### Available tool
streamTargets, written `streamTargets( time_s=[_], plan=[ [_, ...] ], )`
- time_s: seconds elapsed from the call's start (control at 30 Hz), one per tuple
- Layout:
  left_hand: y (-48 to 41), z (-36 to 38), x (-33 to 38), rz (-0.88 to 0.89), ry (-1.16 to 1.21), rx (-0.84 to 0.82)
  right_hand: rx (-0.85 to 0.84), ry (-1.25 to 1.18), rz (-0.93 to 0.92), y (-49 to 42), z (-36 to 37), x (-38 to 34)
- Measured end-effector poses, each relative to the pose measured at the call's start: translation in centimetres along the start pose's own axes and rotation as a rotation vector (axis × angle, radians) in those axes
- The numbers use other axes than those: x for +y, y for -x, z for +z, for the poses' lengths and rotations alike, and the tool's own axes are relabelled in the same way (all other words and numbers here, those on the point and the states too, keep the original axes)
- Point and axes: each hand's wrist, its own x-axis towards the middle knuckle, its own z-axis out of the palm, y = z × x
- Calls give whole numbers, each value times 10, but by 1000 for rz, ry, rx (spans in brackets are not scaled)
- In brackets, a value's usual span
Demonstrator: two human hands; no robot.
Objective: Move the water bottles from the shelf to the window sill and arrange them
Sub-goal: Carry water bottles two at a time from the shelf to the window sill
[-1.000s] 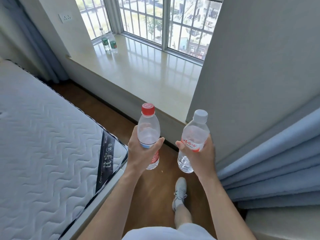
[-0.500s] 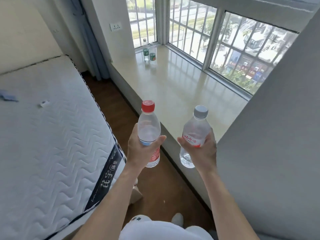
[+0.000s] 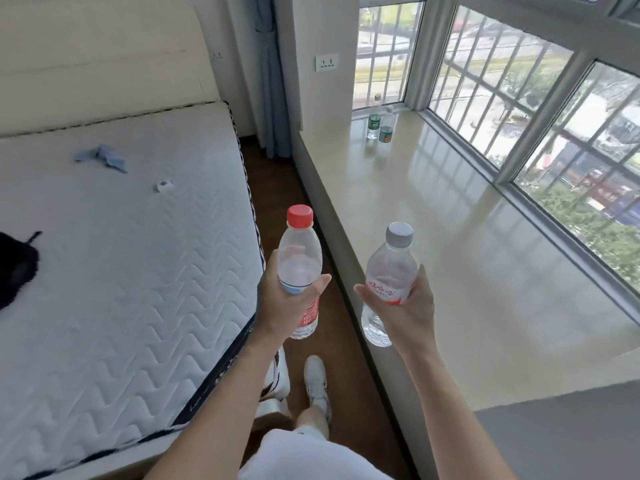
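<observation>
Head view, the only one. The person stands on the strip of floor [image 3: 294, 174] between the bed [image 3: 121, 271] and the window sill [image 3: 467, 244], with the sill on their right side. The left grip [image 3: 282, 308] is wrapped round the middle of a red-capped bottle [image 3: 300, 258]. That bottle is upright, short of the sill's front edge and over the floor. The right grip [image 3: 410, 315] clasps a grey-capped bottle [image 3: 390, 268] at its red label. It leans slightly and sits in line with the sill's front edge, lifted clear of it as far as I can judge. Neither bottle touches the sill.

At the sill's far end, near the window [image 3: 519, 98] corner, two small bottles already stand upright: a green-labelled bottle [image 3: 373, 124] and a shorter-looking bottle [image 3: 385, 134] just beside it. They are too small to tell if they touch. The rest of the sill between them and the person carries nothing I can make out.

My reading is that two bottles are delivered and two are in transit, about to be set down. What remains is placing this pair and lining them up with the far two. The shelf is out of sight, so I cannot say how many bottles remain there.
</observation>
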Motion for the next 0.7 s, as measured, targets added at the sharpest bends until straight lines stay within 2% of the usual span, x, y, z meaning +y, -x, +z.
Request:
streamTargets(
  time_s=[0.3, 0.5, 0.7],
  plan=[
    [-159, 10, -24, -54, 51, 36, -121, 45, -68, -149, 92, -19],
    [-287, -5, -38, -43, 77, 85, -147, 29, -34, -257, 164, -38],
    [-375, -27, -43, -42, 60, 118, -194, 8, -30, -330, 216, -44]
  ],
)
